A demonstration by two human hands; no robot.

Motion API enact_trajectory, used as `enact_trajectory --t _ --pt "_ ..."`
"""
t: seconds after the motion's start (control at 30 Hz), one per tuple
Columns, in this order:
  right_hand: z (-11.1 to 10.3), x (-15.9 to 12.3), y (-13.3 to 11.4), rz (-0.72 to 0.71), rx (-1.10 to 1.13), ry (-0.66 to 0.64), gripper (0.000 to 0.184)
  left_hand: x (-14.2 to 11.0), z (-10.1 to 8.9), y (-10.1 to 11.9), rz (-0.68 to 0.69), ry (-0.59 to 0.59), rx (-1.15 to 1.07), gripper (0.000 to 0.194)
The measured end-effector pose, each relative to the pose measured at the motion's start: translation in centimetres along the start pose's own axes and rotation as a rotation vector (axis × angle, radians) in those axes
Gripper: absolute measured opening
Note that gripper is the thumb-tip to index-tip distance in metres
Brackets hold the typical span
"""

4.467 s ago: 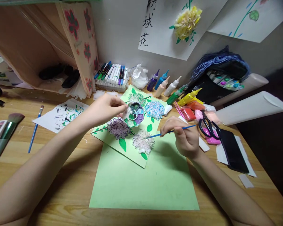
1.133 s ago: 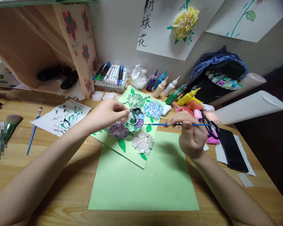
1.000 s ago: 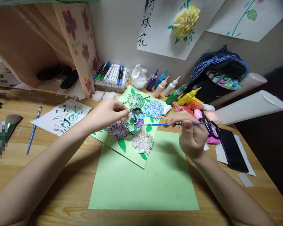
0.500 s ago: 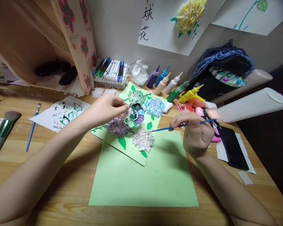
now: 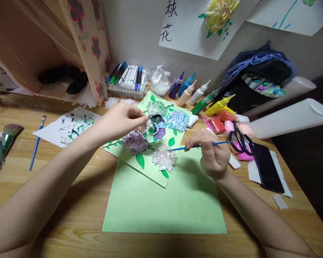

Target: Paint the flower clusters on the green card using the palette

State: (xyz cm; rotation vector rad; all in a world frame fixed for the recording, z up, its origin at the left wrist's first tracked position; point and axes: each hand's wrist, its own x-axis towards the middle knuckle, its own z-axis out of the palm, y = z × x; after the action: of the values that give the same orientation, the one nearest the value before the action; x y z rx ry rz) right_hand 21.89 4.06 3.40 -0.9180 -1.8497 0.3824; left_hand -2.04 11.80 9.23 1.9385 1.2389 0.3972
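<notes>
As the brush (image 5: pixel 179 148) looks light and stiff, the curled right hand (image 5: pixel 212 154) suitably grips it mid-handle, while the nearly closed left hand (image 5: pixel 127 116) pinches the palette (image 5: pixel 147 128) by its rim.

Looking at a flower card (image 5: pixel 154 173) lying over the far end of a sheet (image 5: pixel 164 208) on the counter (image 5: pixel 80 229), with a palette (image 5: pixel 150 139) above it in the left fingers (image 5: pixel 140 122)! Going to the rear: markers (image 5: pixel 127 77) on a case (image 5: pixel 125 92), then bowl (image 5: pixel 161 90), then bottles (image 5: pixel 185 96), left to right. Sweeping right, finding scissors (image 5: pixel 242 142) just beside the phone (image 5: pixel 269 168). Over left, spotting paper (image 5: pixel 66 129) with a brush (image 5: pixel 35 150) crossing its corner.
</notes>
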Motion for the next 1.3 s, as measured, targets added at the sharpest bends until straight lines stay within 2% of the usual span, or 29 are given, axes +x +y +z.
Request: enact_trajectory --t 0.13,0.27,0.43,0.6,0.73,0.87,1.03,1.17,1.23,1.3 --pt "0.0 0.0 0.1 0.000 -0.007 0.046 0.036 0.0 0.0 0.0 -0.005 0.004 0.002 0.027" --pt "-0.1 0.0 0.0 0.014 -0.029 -0.025 0.035 0.1 0.0 -0.1 -0.005 0.011 -0.007 0.026" --pt "-0.3 0.2 0.1 -0.012 -0.025 0.015 0.036 0.1 0.0 -0.2 0.002 0.006 -0.007 0.024" --pt "-0.6 0.3 0.2 0.009 -0.063 -0.082 0.034 0.2 0.0 -0.3 0.008 0.009 0.000 0.025" --pt "-0.8 0.4 0.2 0.013 -0.062 -0.050 0.034 0.2 0.0 -0.3 0.005 0.006 0.006 0.025" --pt "-0.9 0.6 0.2 0.014 -0.090 -0.124 0.035 0.2 0.0 -0.3 0.012 0.006 0.000 0.025" --pt "-1.0 0.6 0.3 0.018 -0.056 -0.062 0.035 0.2 0.0 -0.4 0.002 0.009 0.026 0.024" --pt "-1.1 0.7 0.4 0.014 -0.074 -0.108 0.034 0.2 0.0 -0.3 -0.007 0.006 0.019 0.024" --pt "-1.2 0.9 0.4 -0.006 -0.048 -0.045 0.036 0.2 0.1 -0.3 -0.013 0.002 0.013 0.024" --pt "-1.2 1.1 0.4 -0.047 0.013 0.102 0.037 0.2 0.2 -0.3 -0.023 -0.003 0.002 0.025"
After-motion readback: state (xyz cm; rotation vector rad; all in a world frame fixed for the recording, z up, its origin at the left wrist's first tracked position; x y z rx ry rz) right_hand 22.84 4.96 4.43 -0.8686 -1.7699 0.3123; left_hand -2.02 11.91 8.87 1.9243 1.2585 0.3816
